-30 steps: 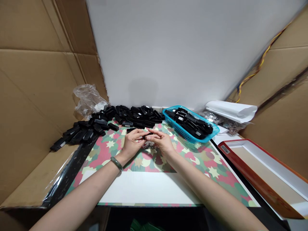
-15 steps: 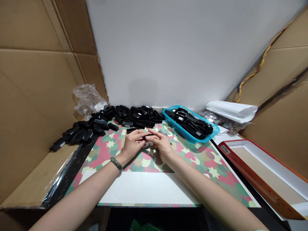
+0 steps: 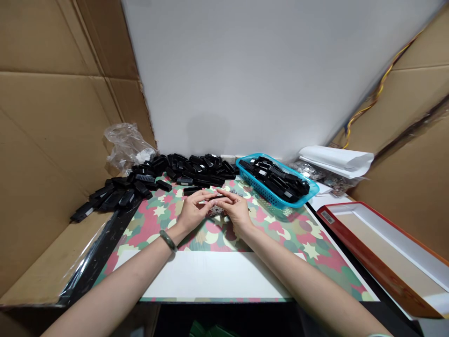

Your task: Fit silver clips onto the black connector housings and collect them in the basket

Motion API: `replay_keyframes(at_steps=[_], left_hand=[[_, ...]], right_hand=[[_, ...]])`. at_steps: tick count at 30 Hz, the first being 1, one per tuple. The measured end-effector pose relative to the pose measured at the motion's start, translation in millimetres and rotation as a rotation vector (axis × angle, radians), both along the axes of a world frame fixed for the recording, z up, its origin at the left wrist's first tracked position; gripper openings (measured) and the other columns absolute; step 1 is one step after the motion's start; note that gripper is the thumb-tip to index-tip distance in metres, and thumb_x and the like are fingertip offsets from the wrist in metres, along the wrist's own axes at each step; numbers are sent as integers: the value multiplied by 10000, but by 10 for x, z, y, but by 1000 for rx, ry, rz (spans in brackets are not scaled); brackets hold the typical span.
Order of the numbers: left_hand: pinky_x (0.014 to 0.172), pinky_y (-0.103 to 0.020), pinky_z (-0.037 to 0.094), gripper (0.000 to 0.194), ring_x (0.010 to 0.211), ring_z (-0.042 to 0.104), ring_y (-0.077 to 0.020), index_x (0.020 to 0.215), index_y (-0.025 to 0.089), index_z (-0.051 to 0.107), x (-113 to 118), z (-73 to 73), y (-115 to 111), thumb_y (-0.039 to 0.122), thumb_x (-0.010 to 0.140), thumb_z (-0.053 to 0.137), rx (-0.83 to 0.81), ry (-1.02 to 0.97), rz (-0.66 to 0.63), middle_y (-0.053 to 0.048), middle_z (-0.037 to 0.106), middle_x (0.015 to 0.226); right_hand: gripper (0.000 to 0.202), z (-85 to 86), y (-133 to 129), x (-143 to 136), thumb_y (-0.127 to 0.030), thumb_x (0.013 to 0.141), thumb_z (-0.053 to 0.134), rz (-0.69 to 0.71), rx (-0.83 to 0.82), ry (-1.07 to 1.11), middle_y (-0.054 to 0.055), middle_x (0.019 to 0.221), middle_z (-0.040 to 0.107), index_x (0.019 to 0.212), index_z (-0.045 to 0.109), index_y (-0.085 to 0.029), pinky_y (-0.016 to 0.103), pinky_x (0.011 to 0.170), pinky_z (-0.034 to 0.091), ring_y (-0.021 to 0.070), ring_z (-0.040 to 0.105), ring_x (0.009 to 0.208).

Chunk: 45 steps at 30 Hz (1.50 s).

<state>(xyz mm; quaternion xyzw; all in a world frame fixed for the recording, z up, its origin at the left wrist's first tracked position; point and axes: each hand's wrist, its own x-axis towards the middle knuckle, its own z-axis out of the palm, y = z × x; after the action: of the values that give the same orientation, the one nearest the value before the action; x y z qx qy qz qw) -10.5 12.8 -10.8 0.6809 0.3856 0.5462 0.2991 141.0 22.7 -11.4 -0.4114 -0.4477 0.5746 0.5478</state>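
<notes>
Camouflage-patterned counter: left hand and right hand, fingers clamped on 1 black piece, seemingly unfinished; black casings lie heaped, others in a turquoise basket.

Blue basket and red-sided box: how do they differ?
The blue basket has perforated walls; the red-sided box has solid ones. The basket's corners are rounded, the box's visible corners square. The basket holds black plastic pieces; the box shows its beige floor. Both are open-topped.

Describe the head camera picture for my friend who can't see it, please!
A person's left hand and right hand hold a small black piece together above a patterned surface; beyond lie a heap of black pieces and a blue basket filled with more.
</notes>
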Motion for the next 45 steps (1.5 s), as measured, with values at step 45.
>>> replay_keyframes(at_steps=[45], left_hand=[[684, -286, 579, 218, 789, 706, -206, 902, 206, 807, 24, 66, -51, 234, 687, 812, -208, 24, -109, -85, 776, 915]], right_hand=[[357, 72, 1, 419, -508, 727, 764, 471, 3, -263, 23, 607, 689, 804, 723, -162, 247, 428, 492, 149, 612, 444]])
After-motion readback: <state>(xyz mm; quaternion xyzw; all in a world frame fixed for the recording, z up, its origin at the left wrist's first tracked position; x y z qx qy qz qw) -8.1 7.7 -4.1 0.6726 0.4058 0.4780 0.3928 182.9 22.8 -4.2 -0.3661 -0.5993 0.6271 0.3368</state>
